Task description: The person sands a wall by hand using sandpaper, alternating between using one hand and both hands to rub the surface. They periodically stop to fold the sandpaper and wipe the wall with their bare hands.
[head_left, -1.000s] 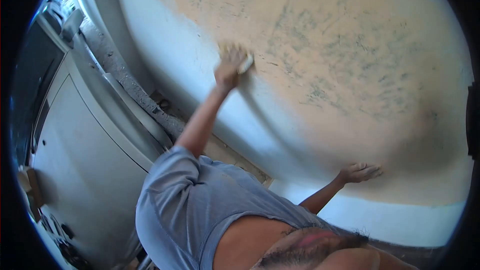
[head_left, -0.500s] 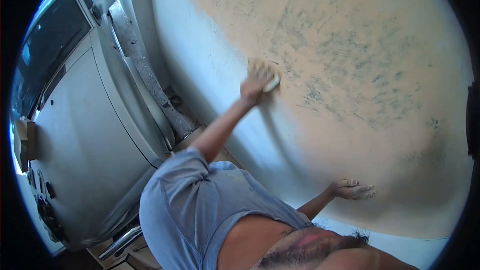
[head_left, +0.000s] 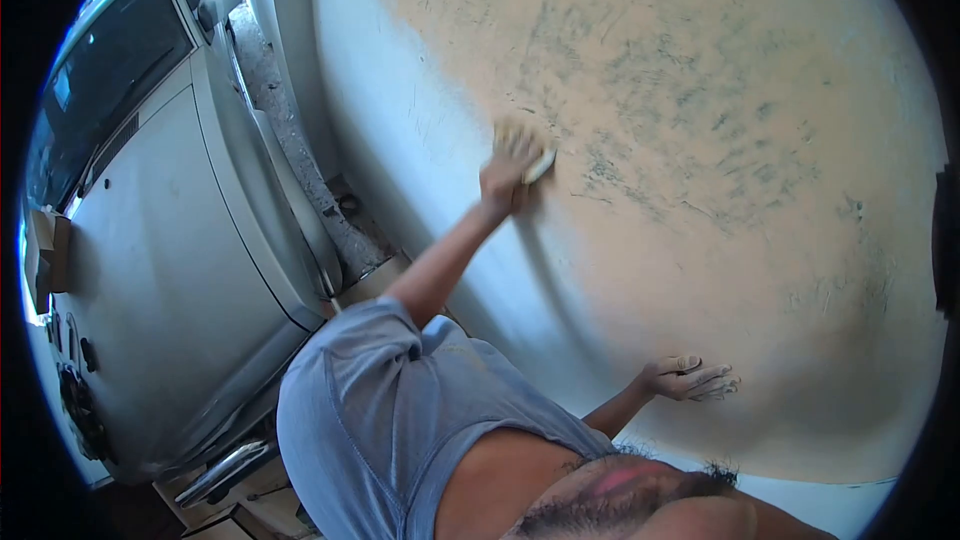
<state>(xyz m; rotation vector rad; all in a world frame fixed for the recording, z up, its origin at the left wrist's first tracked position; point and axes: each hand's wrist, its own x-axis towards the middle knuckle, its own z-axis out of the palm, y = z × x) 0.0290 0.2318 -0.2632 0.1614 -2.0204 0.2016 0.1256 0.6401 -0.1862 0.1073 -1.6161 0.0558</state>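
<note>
Evidently, the left hand (head_left: 510, 160) has its fingers closed over a pale pad (head_left: 541, 166), which lies against the big panel (head_left: 430, 130) at the fading edge of a tan patch (head_left: 650, 250). Good work here, I judge, wants the pad flat, pressure spread evenly across the fingers, and light strokes over that blended edge so no corner digs in. The right hand (head_left: 692, 380), dusty and loosely curled half open, has hold of nothing visible; whether it touches the panel, I cannot tell.
</note>
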